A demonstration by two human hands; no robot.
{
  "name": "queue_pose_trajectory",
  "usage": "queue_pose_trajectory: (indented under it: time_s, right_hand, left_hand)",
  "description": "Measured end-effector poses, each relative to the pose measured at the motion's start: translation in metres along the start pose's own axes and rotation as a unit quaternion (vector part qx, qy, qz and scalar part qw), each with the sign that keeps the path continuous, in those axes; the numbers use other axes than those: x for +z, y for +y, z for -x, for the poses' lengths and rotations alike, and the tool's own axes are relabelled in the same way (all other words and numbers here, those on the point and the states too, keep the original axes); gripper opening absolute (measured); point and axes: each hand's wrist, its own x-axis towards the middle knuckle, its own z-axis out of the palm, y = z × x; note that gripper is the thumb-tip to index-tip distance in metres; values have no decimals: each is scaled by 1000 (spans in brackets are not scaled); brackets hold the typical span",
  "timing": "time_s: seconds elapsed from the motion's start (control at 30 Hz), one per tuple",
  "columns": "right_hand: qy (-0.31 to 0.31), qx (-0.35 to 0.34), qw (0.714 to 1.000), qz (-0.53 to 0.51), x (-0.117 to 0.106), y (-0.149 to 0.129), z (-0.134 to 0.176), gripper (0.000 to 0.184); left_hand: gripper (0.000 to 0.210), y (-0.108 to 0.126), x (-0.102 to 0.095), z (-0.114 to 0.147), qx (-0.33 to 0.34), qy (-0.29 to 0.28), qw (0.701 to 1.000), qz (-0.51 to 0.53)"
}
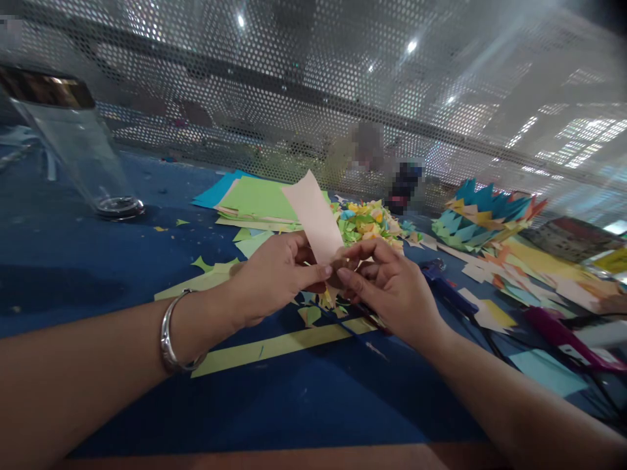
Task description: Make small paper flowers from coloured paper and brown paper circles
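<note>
A pale pink paper strip [316,219] stands up between my hands, its pointed end uppermost. My left hand [281,267] pinches its lower end between thumb and fingers. Against the same lower end, my right hand [386,281] is closed with thumb and fingertips together; the paper's bottom is partly hidden by the fingers. Below them a long yellow-green paper strip [279,346] lies on the blue table [304,411]. Small cut paper scraps [309,316] lie under my hands, and a heap of little paper pieces [367,222] sits just behind them.
Stacked coloured sheets [264,199] lie at the back. A glass jar [81,143] stands on the left. To the right are a blue glue gun [453,294], a magenta glue gun [563,336] with cords, and spiky paper rings [482,215]. A perforated metal screen [245,85] rises behind.
</note>
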Motion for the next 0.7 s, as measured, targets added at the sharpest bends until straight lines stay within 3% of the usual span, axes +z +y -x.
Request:
queue_pose_trajectory:
  time_s: [0.2, 0.47, 0.7]
  right_hand:
    - [3, -102, 981, 168, -4, -3, 2, 34]
    - [24, -149, 960, 236, -2, -8, 5, 32]
    - [43, -161, 950, 265, -2, -9, 6, 32]
  left_hand:
    - [21, -1, -7, -2, -3, 35, 999, -13]
    - [19, 3, -3, 0, -62, 14, 997, 53]
    - [22, 4, -3, 1, -67, -32, 992, 103]
